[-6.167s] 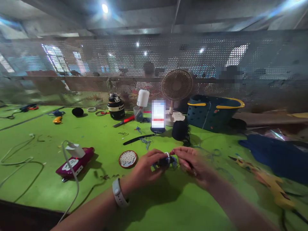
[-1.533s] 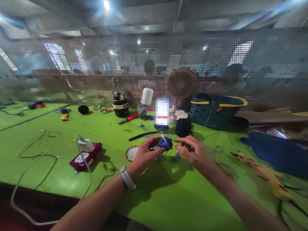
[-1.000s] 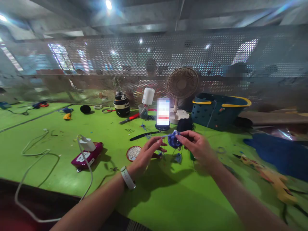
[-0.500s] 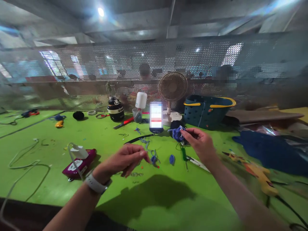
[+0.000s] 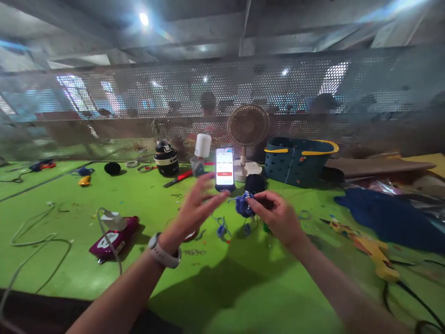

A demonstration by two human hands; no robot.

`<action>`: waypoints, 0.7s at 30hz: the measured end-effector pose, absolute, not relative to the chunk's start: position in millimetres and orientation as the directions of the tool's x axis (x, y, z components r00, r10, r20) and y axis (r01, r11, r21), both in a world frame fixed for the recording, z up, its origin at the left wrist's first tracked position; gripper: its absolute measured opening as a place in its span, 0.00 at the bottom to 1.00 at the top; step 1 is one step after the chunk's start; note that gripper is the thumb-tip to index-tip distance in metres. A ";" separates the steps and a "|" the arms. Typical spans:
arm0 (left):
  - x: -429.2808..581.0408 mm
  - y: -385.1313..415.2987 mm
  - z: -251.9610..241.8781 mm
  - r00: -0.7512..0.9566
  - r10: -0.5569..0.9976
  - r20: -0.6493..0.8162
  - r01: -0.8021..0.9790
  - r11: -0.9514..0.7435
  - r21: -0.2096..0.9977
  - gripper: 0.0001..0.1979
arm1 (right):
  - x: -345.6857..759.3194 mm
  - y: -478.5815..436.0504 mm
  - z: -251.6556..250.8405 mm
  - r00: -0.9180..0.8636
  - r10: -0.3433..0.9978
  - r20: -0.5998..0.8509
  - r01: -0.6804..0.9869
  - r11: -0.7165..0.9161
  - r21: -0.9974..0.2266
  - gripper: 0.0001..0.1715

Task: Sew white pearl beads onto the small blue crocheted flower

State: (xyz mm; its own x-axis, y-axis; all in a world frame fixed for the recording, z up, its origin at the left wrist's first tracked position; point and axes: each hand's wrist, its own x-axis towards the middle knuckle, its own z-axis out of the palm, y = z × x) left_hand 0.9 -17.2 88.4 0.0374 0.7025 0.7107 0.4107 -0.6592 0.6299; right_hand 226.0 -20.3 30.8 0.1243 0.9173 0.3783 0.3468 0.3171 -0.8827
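My right hand pinches a small blue-purple crocheted piece between thumb and fingers, with a loose yarn end sticking out to its left. My left hand is raised over the table, fingers spread and slightly blurred, holding nothing; it points toward the crocheted piece. Beneath the hands lie a small blue yarn piece with loose tails and another small blue piece. A dark yarn ball sits just behind the held piece. A phone stands upright beyond, showing a timer.
On the green table stand a fan, a teal basket and a black bottle. A maroon power bank with a cable lies left. At right are a yellow glue gun and dark blue cloth.
My left hand has risen, moved forward and right, and spread its fingers. My right hand has brought the crocheted piece slightly left and down, toward the middle.
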 end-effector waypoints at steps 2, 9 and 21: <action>20.8 -10.8 74.3 0.270 0.872 0.409 0.144 -0.456 0.878 0.21 | 220.2 -21.8 28.7 0.076 0.921 0.382 0.358 0.332 -0.873 0.18; 39.3 14.4 25.4 0.558 0.815 0.157 -0.215 -0.041 0.976 0.23 | 218.1 -22.1 40.7 0.001 0.959 0.285 0.306 0.271 -0.913 0.17; 27.4 25.0 11.5 0.451 0.876 0.171 -0.206 -0.085 0.975 0.19 | 240.0 -17.9 35.8 -0.147 0.894 0.423 0.636 0.413 -0.652 0.11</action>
